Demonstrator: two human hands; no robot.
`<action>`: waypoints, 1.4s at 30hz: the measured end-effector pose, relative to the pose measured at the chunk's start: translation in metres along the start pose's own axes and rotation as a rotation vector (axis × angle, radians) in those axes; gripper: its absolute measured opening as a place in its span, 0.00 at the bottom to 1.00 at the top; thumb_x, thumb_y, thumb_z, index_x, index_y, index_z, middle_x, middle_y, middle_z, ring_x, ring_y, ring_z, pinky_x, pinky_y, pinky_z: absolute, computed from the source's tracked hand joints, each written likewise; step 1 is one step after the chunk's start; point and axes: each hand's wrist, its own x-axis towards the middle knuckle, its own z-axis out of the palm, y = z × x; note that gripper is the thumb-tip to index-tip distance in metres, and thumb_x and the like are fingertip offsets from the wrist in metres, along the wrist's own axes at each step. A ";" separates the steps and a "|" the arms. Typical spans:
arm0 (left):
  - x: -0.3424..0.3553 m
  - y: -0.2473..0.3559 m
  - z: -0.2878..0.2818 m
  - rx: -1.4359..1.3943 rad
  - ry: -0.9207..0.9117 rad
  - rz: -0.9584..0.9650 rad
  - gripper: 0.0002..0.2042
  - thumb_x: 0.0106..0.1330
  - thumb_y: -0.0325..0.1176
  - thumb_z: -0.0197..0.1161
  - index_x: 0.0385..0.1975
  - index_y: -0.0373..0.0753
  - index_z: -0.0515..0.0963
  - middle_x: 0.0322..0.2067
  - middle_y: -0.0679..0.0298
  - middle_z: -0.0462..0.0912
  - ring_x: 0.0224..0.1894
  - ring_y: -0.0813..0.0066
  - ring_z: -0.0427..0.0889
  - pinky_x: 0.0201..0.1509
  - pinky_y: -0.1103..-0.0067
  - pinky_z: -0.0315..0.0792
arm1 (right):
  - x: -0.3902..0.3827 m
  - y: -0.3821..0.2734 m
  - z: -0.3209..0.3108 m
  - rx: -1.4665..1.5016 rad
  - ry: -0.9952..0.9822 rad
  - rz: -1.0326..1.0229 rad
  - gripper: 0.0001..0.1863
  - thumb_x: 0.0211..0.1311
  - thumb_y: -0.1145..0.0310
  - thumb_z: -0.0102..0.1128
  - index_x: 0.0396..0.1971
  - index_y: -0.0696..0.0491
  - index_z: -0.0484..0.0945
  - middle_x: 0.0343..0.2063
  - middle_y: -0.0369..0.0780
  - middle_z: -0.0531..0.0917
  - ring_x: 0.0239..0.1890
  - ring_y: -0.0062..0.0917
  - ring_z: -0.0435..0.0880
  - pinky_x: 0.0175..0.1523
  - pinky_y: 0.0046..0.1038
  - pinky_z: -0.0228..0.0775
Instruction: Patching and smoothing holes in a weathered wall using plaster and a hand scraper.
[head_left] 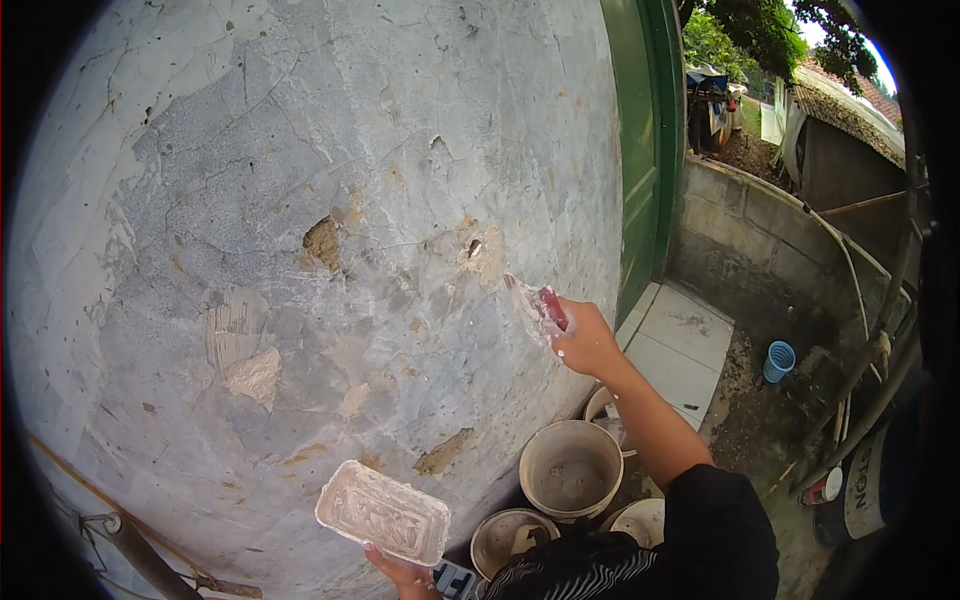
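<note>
My right hand (pixel 590 342) grips the red handle of a putty knife (pixel 538 308). White filler is smeared over its blade and over my fingers. The blade's tip is close to the cracked grey wall (pixel 480 120), beside a small hole (pixel 475 247) ringed by beige filler; I cannot tell if they touch. Low down, my left hand (pixel 402 572) holds up a rectangular plastic tub (pixel 438 540) coated with wet whitish filler. A deeper chipped hole (pixel 322 245) lies left of the knife, and a rough patch of filler (pixel 254 378) sits below it.
Several plaster-stained buckets (pixel 533 455) stand by the foot of the wall below my right arm. A green door (pixel 637 150) is to the right, with white floor tiles (pixel 675 345) before it. Farther right are a blue plastic basket (pixel 779 361), poles and a block wall (pixel 740 205).
</note>
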 end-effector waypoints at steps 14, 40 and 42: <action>0.004 0.001 -0.007 -0.049 -0.022 0.008 0.36 0.62 0.60 0.41 0.65 0.43 0.54 0.61 0.57 0.63 0.59 0.53 0.67 0.59 0.59 0.66 | 0.028 -0.003 0.029 0.299 0.364 -0.004 0.16 0.57 0.78 0.48 0.47 0.60 0.72 0.31 0.49 0.78 0.31 0.38 0.78 0.38 0.32 0.67; 0.032 0.001 0.011 0.547 -0.070 0.021 0.25 0.70 0.45 0.42 0.61 0.34 0.61 0.58 0.51 0.68 0.56 0.50 0.70 0.59 0.53 0.66 | 0.054 -0.077 0.126 0.164 0.699 -0.214 0.30 0.36 0.82 0.48 0.48 0.68 0.69 0.40 0.55 0.76 0.55 0.56 0.67 0.59 0.43 0.62; 0.030 -0.003 0.006 0.718 -0.242 0.108 0.25 0.70 0.45 0.42 0.61 0.35 0.62 0.57 0.50 0.69 0.55 0.49 0.71 0.57 0.54 0.68 | 0.047 -0.082 0.127 0.207 0.675 -0.252 0.28 0.37 0.81 0.51 0.46 0.67 0.71 0.41 0.56 0.76 0.54 0.54 0.69 0.57 0.43 0.63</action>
